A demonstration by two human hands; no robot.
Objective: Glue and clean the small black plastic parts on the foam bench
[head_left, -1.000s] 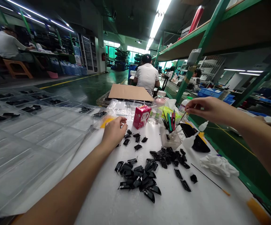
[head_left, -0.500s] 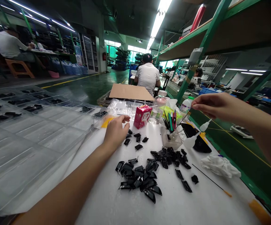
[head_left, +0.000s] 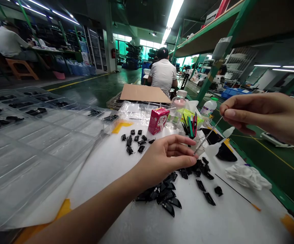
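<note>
Right hand: your right hand (head_left: 261, 113) pinches a thin metal needle (head_left: 209, 135) between thumb and forefinger, a narrow, closed grip, with the tip slanting down toward your left hand.

Left hand: your left hand (head_left: 165, 157) reaches across the white bench (head_left: 238, 222), fingers nearly straight, in a loose, part-open grip. You cannot tell whether its fingertips hold anything small. They stop just beside the needle tip, above the larger heap.

Placed: in the clear compartment tray (head_left: 47, 149), off the bench's left edge, black parts (head_left: 36, 110) lie in about nine compartments of the far rows, a few per compartment.

Loose: on the bench, you have three lots of black parts. About a dozen sit in a small group near the far edge, and three lie apart toward the right. One larger heap (head_left: 167, 198), of several dozen, lies toward the near edge, partly hidden by your left forearm, so you cannot count it exactly.

Rest: around the far right corner stand one pink-and-white carton (head_left: 158, 120), one clear bottle (head_left: 177, 112), one pen cup (head_left: 190, 127) and one white plastic bottle (head_left: 208, 107). A white rag (head_left: 248, 178) lies near the right edge, and a cardboard sheet (head_left: 144, 93) lies beyond the far edge.
</note>
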